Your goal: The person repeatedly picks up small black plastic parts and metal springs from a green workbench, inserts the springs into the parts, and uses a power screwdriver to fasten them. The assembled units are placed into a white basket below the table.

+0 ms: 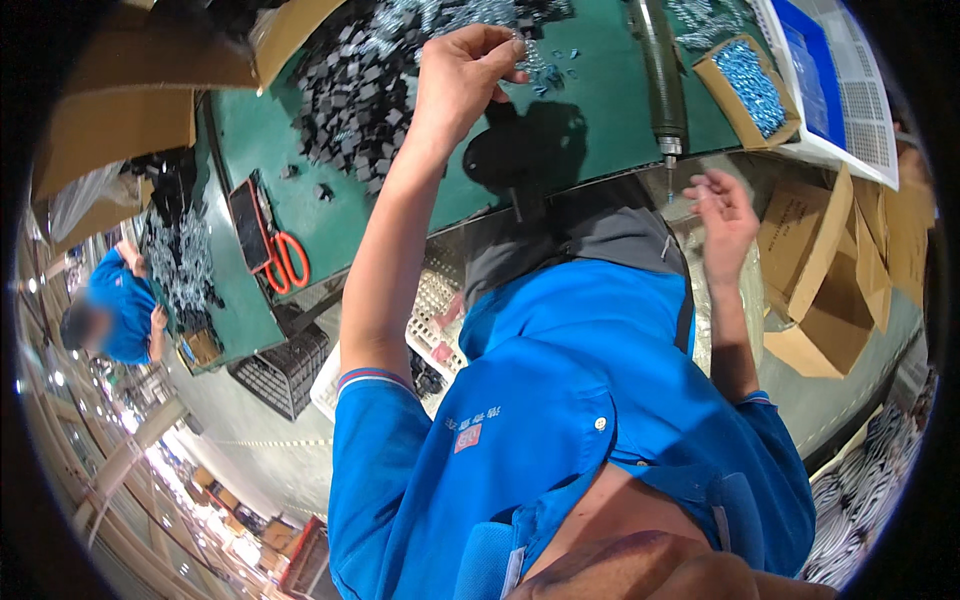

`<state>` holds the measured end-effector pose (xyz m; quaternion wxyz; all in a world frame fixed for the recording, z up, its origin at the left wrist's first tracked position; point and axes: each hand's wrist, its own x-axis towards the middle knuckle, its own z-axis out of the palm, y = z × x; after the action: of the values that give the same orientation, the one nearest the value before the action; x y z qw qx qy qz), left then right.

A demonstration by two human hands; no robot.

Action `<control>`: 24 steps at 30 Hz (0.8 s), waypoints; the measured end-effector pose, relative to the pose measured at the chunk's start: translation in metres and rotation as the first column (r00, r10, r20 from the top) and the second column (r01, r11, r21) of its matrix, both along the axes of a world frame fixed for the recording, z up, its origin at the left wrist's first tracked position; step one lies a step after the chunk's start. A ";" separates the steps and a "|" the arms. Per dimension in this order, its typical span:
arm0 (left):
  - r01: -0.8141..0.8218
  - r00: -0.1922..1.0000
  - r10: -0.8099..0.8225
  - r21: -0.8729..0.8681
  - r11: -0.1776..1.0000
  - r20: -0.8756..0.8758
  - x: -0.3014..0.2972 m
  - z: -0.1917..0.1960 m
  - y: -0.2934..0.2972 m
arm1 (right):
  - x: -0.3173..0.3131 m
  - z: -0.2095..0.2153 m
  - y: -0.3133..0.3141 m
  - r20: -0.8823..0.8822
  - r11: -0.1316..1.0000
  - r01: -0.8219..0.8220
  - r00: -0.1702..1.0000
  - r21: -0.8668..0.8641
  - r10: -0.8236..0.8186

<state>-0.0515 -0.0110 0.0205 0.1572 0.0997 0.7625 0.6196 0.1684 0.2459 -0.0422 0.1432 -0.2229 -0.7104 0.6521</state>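
My left hand (468, 72) is over the green tabletop, its thumb and fingers pinched together. What they hold, if anything, is too small to make out. Beside it lies a large heap of small black square pieces (352, 120); shiny clear and silvery bits (455, 14) lie at the far side. A few tiny blue screws (548, 78) are scattered just right of those fingers. Off the table's near edge, my right hand (724, 212) is raised, slightly blurred, its loosely curled fingers apart with nothing visible in them. Nearest to it is the bit of a dark electric screwdriver (657, 85), pointing toward me.
A cardboard box of blue screws (752, 90) sits at the right, by a white crate (868, 110). Orange-handled scissors (288, 262) and a phone (249, 226) lie at the left edge. An opened carton (815, 330) stands lower right. Another person (122, 305) works far left.
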 end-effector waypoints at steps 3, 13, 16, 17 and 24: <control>-0.063 0.998 0.063 0.000 0.998 -0.017 0.018 -0.004 -0.017 | -0.027 0.022 -0.005 -0.065 0.994 -0.101 0.993 0.048 0.104; -0.308 0.761 0.024 -0.328 0.893 -0.648 0.045 -0.044 -0.038 | -0.164 0.028 -0.050 -0.023 0.698 -0.346 0.887 0.627 0.461; -0.346 0.772 0.096 -0.288 0.893 -0.628 0.052 -0.047 -0.032 | -0.173 0.034 -0.067 0.048 0.682 -0.404 0.878 0.609 0.477; -0.363 0.777 0.094 -0.322 0.874 -0.623 0.054 -0.045 -0.030 | -0.177 0.033 -0.073 0.070 0.690 -0.429 0.873 0.583 0.483; -0.333 0.827 0.065 -0.394 0.857 -0.558 0.065 -0.044 -0.032 | -0.233 0.035 -0.128 -0.074 0.496 -0.501 0.646 0.709 0.760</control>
<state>0.0135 -0.0431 -0.0234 -0.1056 0.1412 0.9100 0.3753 -0.0646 0.1182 -0.0069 0.0886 0.2514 -0.8732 0.4080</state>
